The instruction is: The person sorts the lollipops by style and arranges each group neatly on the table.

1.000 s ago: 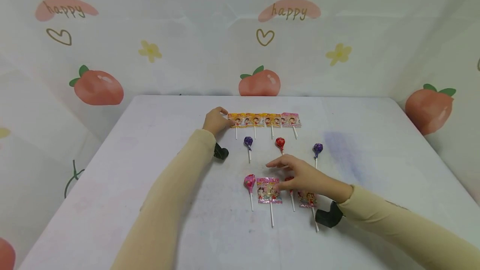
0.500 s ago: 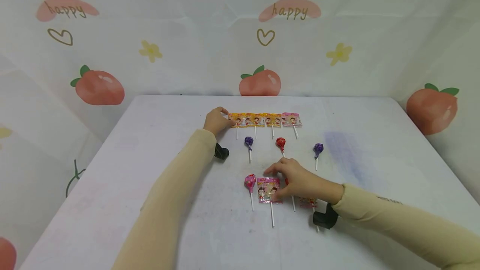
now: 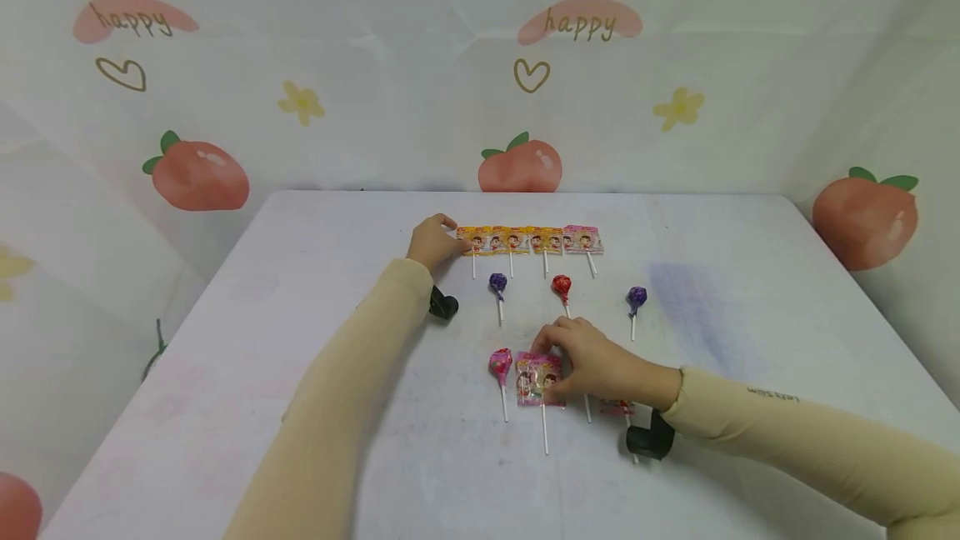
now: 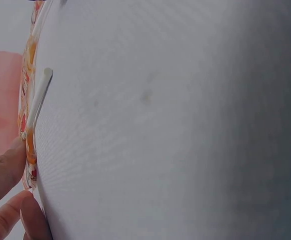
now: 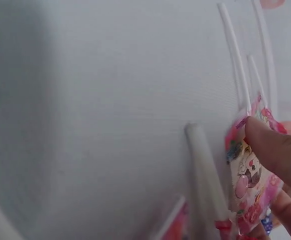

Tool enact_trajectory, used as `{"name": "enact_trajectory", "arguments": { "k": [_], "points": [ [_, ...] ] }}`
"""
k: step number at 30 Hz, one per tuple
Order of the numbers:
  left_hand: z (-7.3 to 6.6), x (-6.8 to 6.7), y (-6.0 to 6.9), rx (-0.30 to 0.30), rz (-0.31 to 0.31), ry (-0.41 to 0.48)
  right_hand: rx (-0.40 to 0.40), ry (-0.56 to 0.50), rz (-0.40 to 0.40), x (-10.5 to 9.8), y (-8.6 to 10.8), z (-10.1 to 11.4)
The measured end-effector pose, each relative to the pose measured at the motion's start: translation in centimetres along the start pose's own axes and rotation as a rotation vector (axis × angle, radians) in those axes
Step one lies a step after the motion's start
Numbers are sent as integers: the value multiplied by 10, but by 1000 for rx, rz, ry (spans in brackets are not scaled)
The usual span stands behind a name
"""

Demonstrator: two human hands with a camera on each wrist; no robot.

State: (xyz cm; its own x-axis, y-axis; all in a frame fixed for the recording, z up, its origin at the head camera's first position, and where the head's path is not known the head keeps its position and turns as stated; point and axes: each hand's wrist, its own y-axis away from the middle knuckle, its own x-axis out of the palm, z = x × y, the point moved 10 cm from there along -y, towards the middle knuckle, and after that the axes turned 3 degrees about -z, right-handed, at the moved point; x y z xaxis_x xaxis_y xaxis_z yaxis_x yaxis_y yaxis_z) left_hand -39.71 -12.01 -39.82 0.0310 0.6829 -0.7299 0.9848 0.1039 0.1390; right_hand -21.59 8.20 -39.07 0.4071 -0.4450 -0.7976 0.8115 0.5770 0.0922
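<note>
In the head view my left hand [image 3: 437, 242] is at the left end of a row of flat-wrapped lollipops. Its thumb and fingers pinch the edge of the leftmost yellow-wrapped lollipop [image 3: 473, 238], which lies on the table. Nearer me, my right hand [image 3: 600, 363] pinches a pink-wrapped lollipop [image 3: 534, 382] with a white stick between thumb and fingers. The right wrist view shows the thumb on this pink wrapper [image 5: 250, 175], fingers behind it. A round pink lollipop [image 3: 500, 365] lies just left of it. My right hand partly hides another lollipop stick [image 3: 587, 409] and a pink wrapper [image 3: 617, 407].
Between the hands lie a purple lollipop [image 3: 498, 283], a red lollipop [image 3: 561, 287] and another purple lollipop [image 3: 637, 300]. The row continues right with yellow wrappers [image 3: 546, 239] and a pink one [image 3: 583, 238]. A printed cloth [image 3: 405, 65] hangs behind the white table [image 3: 300, 248].
My right hand has moved slightly left and lower, and its fingers have closed onto the pink-wrapped lollipop. My left hand stays in place.
</note>
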Motion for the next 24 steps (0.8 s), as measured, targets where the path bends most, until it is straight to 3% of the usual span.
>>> {"name": "enact_trajectory", "arguments": {
  "k": [6,10,24],
  "points": [
    [0,0,0,-6,7,-3,51,-132,35,-8,0,-2],
    [-1,-1,0,-7,8,-3,101,-164,39,-14,1,-5],
    [0,-2,1,-25,16,11,33,-149,-6,-39,1,3]
  ]
}}
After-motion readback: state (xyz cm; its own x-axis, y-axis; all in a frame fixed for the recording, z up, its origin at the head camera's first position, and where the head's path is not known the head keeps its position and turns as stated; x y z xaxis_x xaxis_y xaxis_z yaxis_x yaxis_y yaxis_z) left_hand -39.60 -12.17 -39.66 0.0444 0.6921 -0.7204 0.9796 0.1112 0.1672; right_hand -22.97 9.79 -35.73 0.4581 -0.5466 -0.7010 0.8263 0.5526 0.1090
